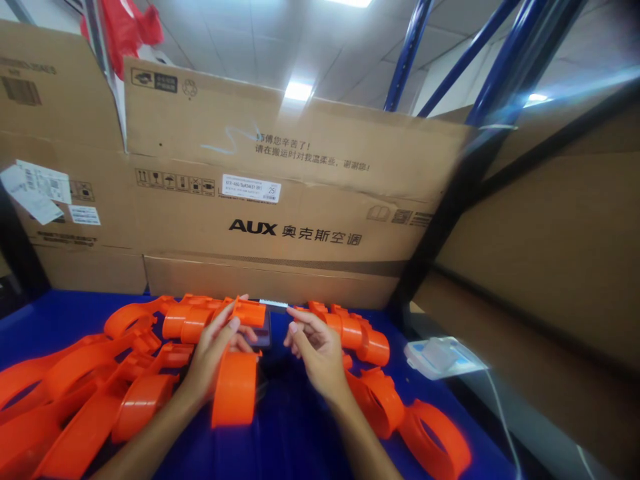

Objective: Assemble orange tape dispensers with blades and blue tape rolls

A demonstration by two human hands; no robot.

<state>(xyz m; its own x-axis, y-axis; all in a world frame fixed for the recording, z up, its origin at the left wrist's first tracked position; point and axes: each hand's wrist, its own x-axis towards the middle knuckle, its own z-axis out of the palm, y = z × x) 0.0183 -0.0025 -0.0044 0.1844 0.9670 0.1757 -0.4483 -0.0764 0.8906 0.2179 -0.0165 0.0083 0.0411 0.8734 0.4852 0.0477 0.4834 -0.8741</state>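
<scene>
My left hand [220,343] is closed around an orange plastic tape cutter [235,390]. Its wide ring hangs below my fingers, and its flat head [250,313] points right beside my fingertips. My right hand [317,343] is to the right with fingers curled and the index finger stretched toward the left. At that fingertip is one end of a narrow strip with a pale toothed edge [273,303], which looks like a serrated blade. The strip's other end lies close to the orange head; whether they touch is unclear. A dark, flat-sided object [264,333] is partly hidden behind my left fingers.
Several more orange tape cutters [75,373] crowd the blue surface [300,440] on the left, with others [375,347] at right. A clear plastic case [445,357] with a pale cord sits at far right. Cardboard panels [300,200] and dark uprights [435,220] bound the back.
</scene>
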